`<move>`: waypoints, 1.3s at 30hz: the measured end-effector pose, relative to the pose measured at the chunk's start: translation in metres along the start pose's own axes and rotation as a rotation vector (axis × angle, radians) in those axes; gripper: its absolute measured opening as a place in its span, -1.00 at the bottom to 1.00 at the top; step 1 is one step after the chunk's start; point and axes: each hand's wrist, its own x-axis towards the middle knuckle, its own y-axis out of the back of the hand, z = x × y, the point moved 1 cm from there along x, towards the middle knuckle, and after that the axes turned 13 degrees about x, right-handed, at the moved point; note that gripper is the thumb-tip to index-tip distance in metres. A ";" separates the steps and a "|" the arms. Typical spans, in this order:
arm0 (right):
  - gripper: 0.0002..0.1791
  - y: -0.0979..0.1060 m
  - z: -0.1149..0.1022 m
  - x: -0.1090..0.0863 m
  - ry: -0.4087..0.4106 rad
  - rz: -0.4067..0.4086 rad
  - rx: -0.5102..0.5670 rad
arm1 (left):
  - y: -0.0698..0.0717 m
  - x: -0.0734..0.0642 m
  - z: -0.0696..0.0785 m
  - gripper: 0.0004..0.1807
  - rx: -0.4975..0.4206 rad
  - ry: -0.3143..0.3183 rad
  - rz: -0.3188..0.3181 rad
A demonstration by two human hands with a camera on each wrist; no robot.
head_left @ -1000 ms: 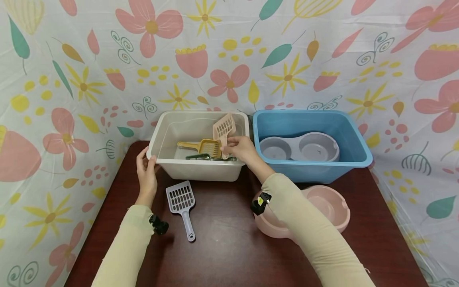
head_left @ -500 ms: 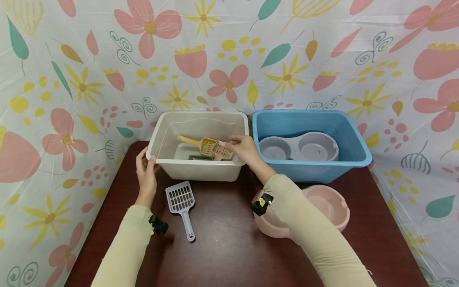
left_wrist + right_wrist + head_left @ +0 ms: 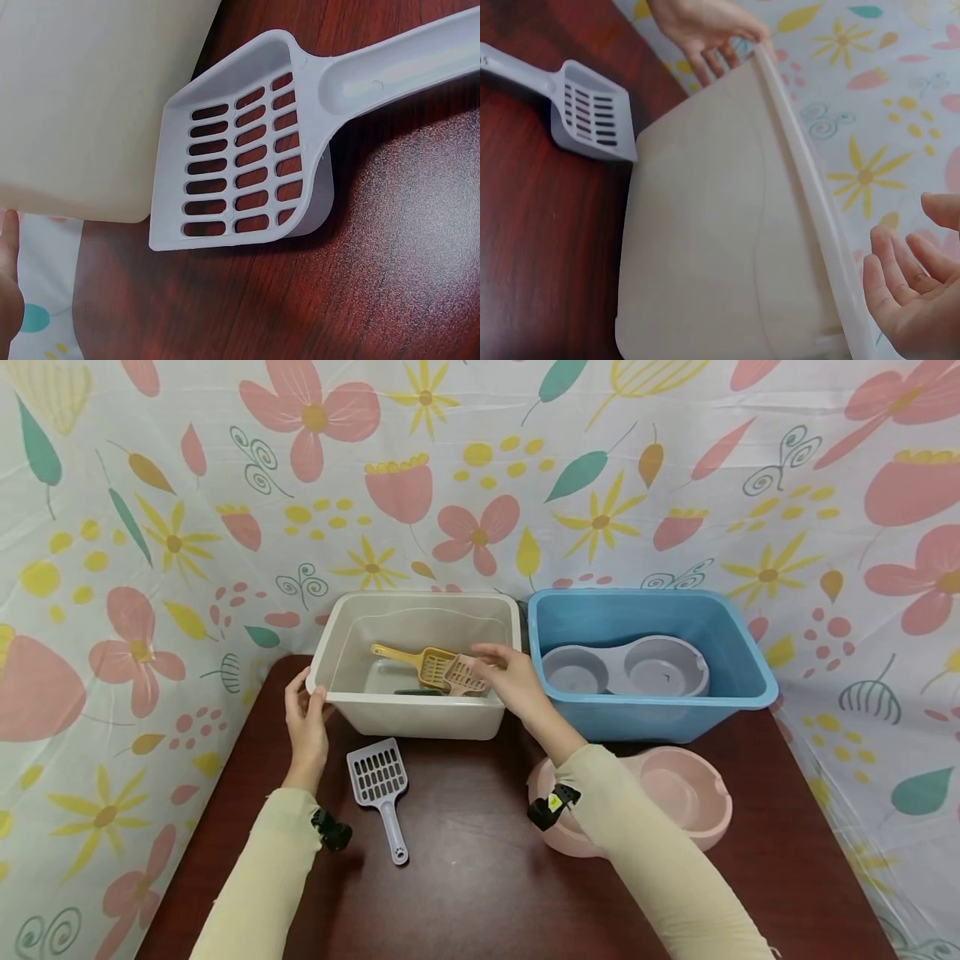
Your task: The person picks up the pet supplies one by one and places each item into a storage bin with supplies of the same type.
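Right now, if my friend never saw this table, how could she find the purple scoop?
Find the cream bin, left of the blue bin. Just in front of it, flat on the dark table, lies the pale purple scoop. It's the only scoop outside the bin; the yellow scoop and peach scoop are inside.

The glossy reddish-brown tabletop (image 3: 468,885) carries a cream tub (image 3: 420,719) beside a blue tub (image 3: 652,720); in front lie a lavender slotted scoop (image 3: 386,801), left, and a pink double bowl (image 3: 681,793), right.
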 end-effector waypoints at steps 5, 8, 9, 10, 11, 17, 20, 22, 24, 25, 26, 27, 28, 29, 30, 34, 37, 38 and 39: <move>-0.55 -0.002 0.001 -0.010 -0.012 -0.001 0.053 | 0.001 -0.002 0.004 -0.51 -0.011 0.000 -0.011; -0.55 -0.004 0.004 -0.018 -0.014 0.002 0.085 | 0.000 -0.006 0.013 -0.51 -0.011 -0.001 -0.021; -0.56 -0.005 0.005 -0.021 -0.010 0.000 0.096 | 0.000 -0.008 0.016 -0.51 -0.008 -0.002 -0.024; -0.57 -0.006 0.006 -0.023 -0.003 -0.005 0.100 | 0.000 -0.009 0.020 -0.51 -0.004 -0.002 -0.025; -0.57 -0.007 0.008 -0.026 0.006 -0.010 0.107 | 0.000 -0.011 0.023 -0.51 -0.002 -0.002 -0.027; -0.58 -0.017 0.016 -0.043 0.032 -0.045 0.122 | -0.001 -0.015 0.029 -0.51 0.019 -0.005 -0.027; -0.58 -0.022 0.020 -0.050 0.042 -0.052 0.121 | -0.001 -0.015 0.028 -0.50 0.035 -0.006 -0.026; -0.58 -0.025 0.022 -0.054 0.053 -0.056 0.119 | -0.001 -0.015 0.028 -0.50 0.040 -0.005 -0.027; -0.61 -0.029 0.025 -0.057 0.061 -0.059 0.128 | -0.001 -0.015 0.028 -0.50 0.045 -0.001 -0.029; -0.63 -0.031 0.027 -0.059 0.062 -0.061 0.135 | -0.001 -0.015 0.028 -0.50 0.045 0.002 -0.029; -0.64 -0.033 0.029 -0.061 0.067 -0.062 0.142 | -0.001 -0.015 0.028 -0.50 0.046 0.004 -0.030; -0.65 -0.035 0.032 -0.062 0.072 -0.065 0.154 | -0.001 -0.015 0.028 -0.50 0.046 0.007 -0.031; -0.66 -0.036 0.035 -0.063 0.073 -0.067 0.163 | -0.001 -0.015 0.028 -0.50 0.047 0.008 -0.032; -0.66 -0.038 0.037 -0.065 0.071 -0.068 0.172 | -0.001 -0.015 0.028 -0.50 0.043 0.006 -0.031; -0.67 -0.040 0.040 -0.067 0.068 -0.071 0.178 | -0.001 -0.015 0.028 -0.50 0.039 0.005 -0.031; -0.67 -0.046 0.052 -0.071 0.050 -0.088 0.204 | -0.001 -0.015 0.029 -0.49 0.036 0.000 -0.033; -0.68 -0.050 0.063 -0.073 0.036 -0.101 0.204 | -0.001 -0.015 0.029 -0.49 0.040 -0.001 -0.031; -0.68 -0.051 0.067 -0.074 0.031 -0.104 0.201 | -0.001 -0.015 0.028 -0.49 0.042 0.000 -0.031; -0.68 -0.053 0.070 -0.075 0.027 -0.106 0.193 | -0.001 -0.015 0.028 -0.49 0.043 0.000 -0.030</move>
